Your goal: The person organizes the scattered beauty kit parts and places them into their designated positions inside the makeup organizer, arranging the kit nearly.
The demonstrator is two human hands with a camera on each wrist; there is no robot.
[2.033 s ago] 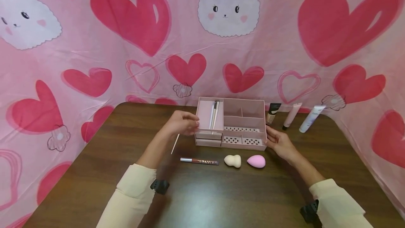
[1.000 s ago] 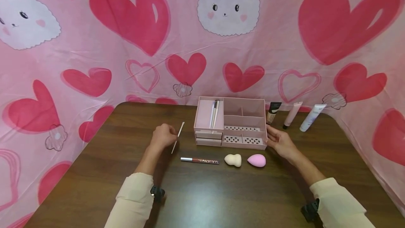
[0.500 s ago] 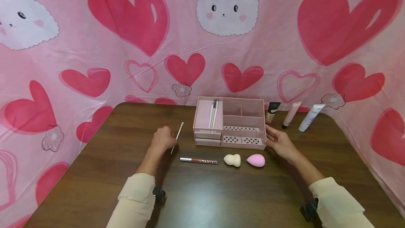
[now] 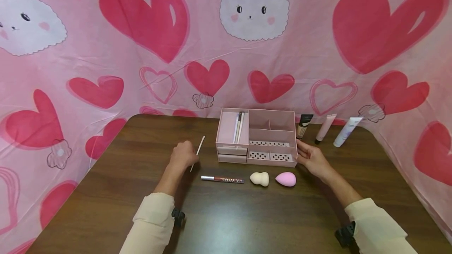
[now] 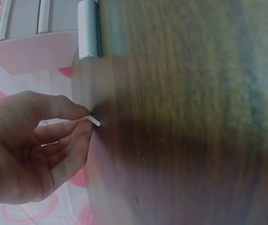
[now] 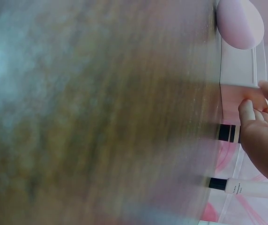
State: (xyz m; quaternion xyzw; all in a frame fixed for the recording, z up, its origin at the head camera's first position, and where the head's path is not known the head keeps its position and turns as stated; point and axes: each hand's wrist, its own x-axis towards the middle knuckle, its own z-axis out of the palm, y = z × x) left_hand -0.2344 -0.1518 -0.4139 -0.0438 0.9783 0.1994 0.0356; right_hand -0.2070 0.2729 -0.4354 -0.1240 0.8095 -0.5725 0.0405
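Observation:
My left hand (image 4: 183, 156) pinches a thin white makeup brush (image 4: 200, 145) between thumb and fingertips, left of the pink makeup organizer (image 4: 272, 163). In the left wrist view, the white end of the brush pokes out past the fingertips, close over the wood. Against the organizer's right side rests my right hand (image 4: 312, 160), its fingers on the wall and thumb near the front corner. Several slim brushes (image 4: 239, 128) lie on the organizer's left top. In front are a lip gloss tube (image 4: 223, 179), a cream sponge (image 4: 259, 178) and a pink sponge (image 4: 286, 179).
To the organizer's right stand a black-topped foundation tube (image 4: 303, 126), a pink tube (image 4: 325, 129) and a white tube (image 4: 347, 131). A pink heart-print cloth (image 4: 226, 50) hangs behind the brown wooden table (image 4: 226, 218).
My left hand has left the organizer's left side, moved down and left to the thin brush, and now pinches it. The right hand stays at the organizer's right side.

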